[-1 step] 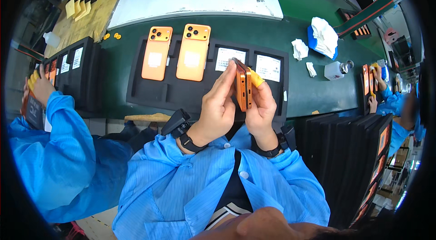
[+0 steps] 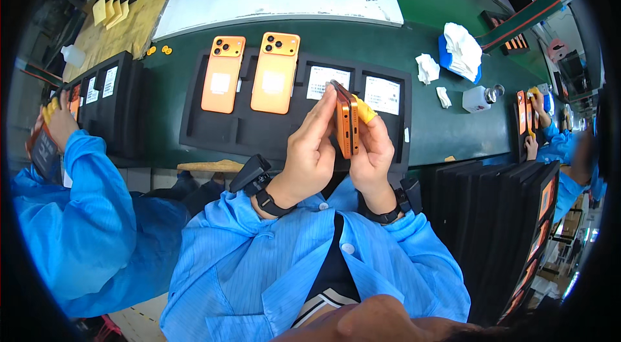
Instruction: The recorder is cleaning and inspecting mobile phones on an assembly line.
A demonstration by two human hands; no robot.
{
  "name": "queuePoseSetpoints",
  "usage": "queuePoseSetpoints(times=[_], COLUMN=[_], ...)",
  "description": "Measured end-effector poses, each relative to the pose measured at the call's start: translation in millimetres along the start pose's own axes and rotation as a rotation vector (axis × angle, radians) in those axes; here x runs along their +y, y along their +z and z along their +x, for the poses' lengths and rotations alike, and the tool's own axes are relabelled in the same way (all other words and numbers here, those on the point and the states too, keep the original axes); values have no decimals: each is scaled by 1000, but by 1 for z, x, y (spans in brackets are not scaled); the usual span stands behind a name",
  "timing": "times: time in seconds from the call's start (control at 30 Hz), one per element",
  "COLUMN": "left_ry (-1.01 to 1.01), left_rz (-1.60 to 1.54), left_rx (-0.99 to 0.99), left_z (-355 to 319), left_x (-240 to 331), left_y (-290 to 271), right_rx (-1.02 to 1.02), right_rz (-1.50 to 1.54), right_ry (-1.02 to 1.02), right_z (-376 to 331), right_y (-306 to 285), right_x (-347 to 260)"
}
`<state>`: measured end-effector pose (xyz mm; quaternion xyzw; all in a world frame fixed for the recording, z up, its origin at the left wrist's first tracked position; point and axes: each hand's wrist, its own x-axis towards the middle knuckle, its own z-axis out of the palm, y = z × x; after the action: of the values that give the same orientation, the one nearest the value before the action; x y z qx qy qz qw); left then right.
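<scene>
My left hand (image 2: 310,158) presses flat fingers and thumb against an orange smartphone (image 2: 342,132), held upright with its port end facing me. A second orange smartphone (image 2: 354,130) stands edge-on right beside it, gripped by my right hand (image 2: 376,148). A yellow finger cot (image 2: 366,111) covers a fingertip of that hand. The phones lean together, so their broad faces are mostly hidden. Under and beyond my hands lies a black foam tray (image 2: 240,135). Two more orange smartphones (image 2: 220,77) (image 2: 275,74) rest in its left slots, camera sides up; white labels (image 2: 383,95) show in the right slots.
Right of the tray are crumpled white wipes (image 2: 427,69), a blue box of wipes (image 2: 462,51) and a pump bottle (image 2: 477,99). Black trays (image 2: 479,213) are stacked by my right side. Co-workers' hands (image 2: 63,123) work at left and far right.
My hands and the two phones keep their place. At the left, the co-worker's hand and the dark item in it have shifted slightly.
</scene>
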<state>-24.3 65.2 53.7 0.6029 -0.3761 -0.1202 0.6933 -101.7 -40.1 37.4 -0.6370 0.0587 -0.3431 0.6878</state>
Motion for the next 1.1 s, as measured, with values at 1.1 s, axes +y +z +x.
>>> queuePoseSetpoints(times=[1.1], left_ry=[88], left_rz=[-422], left_rx=[-59], left_z=[36], left_x=[-15], left_y=[21], right_rx=[333], right_rz=[473], right_ry=[127], right_z=[41], right_y=[3], right_x=[-14])
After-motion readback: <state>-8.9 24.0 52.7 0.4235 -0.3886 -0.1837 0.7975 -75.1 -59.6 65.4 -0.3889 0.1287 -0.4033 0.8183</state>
